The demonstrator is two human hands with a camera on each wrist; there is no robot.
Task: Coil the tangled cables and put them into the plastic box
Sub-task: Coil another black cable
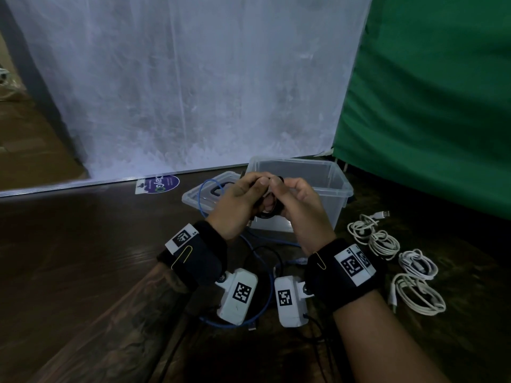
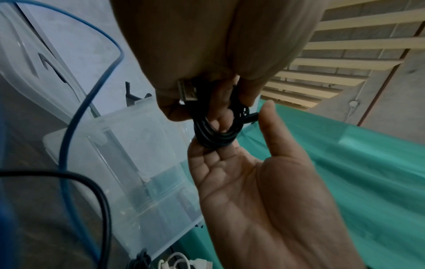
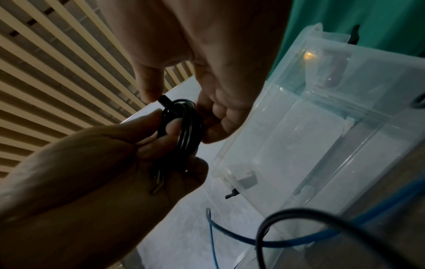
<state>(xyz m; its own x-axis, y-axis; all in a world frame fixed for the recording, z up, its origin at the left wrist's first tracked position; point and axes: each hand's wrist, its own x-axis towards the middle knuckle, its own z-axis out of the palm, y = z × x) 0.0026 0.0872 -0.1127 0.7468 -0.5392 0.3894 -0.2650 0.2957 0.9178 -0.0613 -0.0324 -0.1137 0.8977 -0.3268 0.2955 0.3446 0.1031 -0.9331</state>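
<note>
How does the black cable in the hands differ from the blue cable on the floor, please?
The black cable is wound into a small tight coil; the blue cable sprawls in wide loose loops. The black cable is held up by the left hand and right hand; the blue cable lies untouched. Neither is inside the plastic box yet.

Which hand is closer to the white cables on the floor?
Right. The right hand is raised just left of the white cables; the left hand sits farther left, beyond it.

Both hands are raised, close together: the left hand point(image 1: 237, 201) and the right hand point(image 1: 300, 208) curl their fingers point(image 3: 220, 116) round one black coil point(image 2: 216, 132).
</note>
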